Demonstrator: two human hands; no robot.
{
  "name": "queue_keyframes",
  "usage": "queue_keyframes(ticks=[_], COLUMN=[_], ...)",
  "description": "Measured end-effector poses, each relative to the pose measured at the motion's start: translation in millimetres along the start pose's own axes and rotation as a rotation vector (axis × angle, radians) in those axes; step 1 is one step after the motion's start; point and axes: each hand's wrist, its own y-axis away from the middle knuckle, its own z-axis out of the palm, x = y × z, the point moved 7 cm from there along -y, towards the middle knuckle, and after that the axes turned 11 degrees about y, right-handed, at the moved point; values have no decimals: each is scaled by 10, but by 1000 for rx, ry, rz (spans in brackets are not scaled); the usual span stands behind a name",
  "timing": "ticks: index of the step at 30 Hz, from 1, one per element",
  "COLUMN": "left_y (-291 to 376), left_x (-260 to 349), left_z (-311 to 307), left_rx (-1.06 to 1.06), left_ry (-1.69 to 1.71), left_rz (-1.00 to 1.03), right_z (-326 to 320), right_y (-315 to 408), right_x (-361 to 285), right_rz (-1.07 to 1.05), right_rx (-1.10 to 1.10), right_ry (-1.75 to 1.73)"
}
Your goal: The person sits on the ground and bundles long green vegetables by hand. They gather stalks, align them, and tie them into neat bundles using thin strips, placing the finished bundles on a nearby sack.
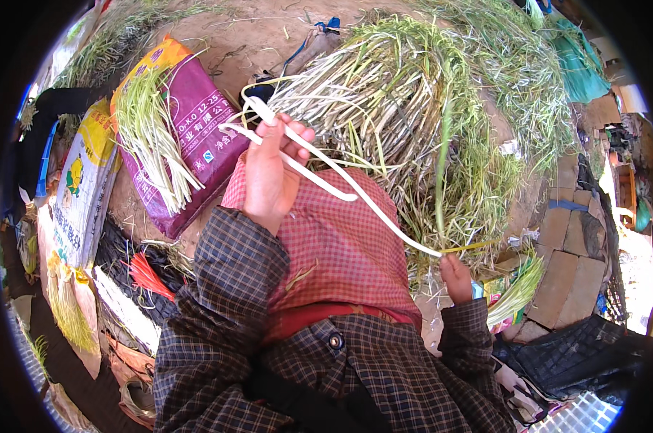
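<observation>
My left hand (276, 168) is raised over my lap, its fingers closed around several long white stalks (326, 158) with pale green leaves. One stalk runs down to the right, where my right hand (457, 277) pinches its end together with a yellow-green leaf. A red checked cloth (337, 227) covers my lap, with a few leaf scraps on it. Beyond my knees lies a large heap of leafy stalks (380, 92), white at one end and green at the other. Cleaned pale stalks (156, 140) rest in a bunch on a purple printed sack (196, 124) at the left.
A white and yellow sack (85, 178) lies farther left, near red ties (148, 276). Another pale green bunch (515, 292) sits beside my right hand. Loose greens (532, 92) spread at the upper right, above brown paving blocks (567, 270). A dark sleeve shows at the left edge.
</observation>
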Motion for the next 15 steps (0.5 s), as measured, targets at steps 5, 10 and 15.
queue_keyframes(ticks=[5,10,15], left_y=[29,143,242], left_x=[-73,-270,-411], left_z=[89,76,111], left_rx=[-22,-141,-225], left_ry=[-158,-157,-74], left_rz=[-104,-224,-325], right_z=[155,-250,13], right_y=[384,-27,-260], right_x=[946,-880,-2251], right_rz=[55,-220,-676], right_rx=[-70,382,492], right_ry=[692,157,239])
